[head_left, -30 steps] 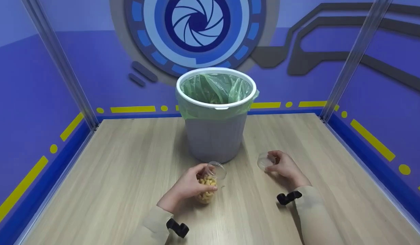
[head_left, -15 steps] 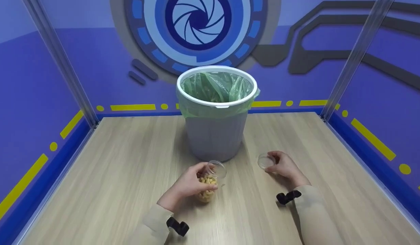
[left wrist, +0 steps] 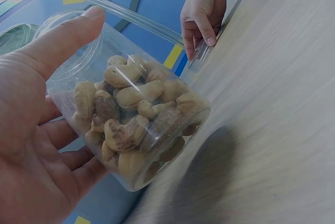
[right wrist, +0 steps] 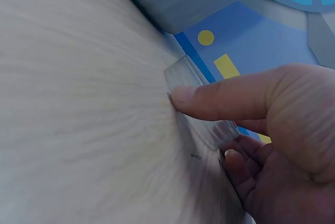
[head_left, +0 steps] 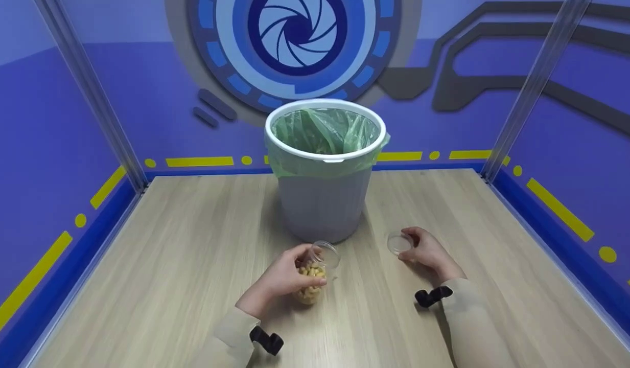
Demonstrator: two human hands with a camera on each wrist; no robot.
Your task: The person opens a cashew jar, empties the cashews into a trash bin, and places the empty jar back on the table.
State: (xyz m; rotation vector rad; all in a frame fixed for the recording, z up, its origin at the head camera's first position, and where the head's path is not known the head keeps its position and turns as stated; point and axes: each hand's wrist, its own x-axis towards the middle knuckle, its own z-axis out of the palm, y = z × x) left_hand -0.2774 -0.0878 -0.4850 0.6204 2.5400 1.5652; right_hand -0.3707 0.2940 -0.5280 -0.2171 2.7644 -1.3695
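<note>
1. Quick count: one clear jar (left wrist: 118,43), one clear lid (head_left: 397,244), one bin (head_left: 322,204) with one green liner (head_left: 294,168), two hands. The cashews (left wrist: 128,132) overlap too much to count.
2. Left hand (head_left: 284,276) is wrapped round the jar, in front of the bin and nearer the bench's (head_left: 192,306) near edge than its far one. Mouth's uncovered, and it leans a bit.
3. Right hand (head_left: 429,254) pinches the lid between thumb and fingers, off toward the bench's right edge.
4. Room-wise: a stretch of wood shows between jar and lid, with wider stretches out to the left and right edges. The bin stands close to the far edge.
5. Hard to make out — whether the jar's base touches the wood. The bench's near edge is cut off, and the liner's bottom is hidden.
</note>
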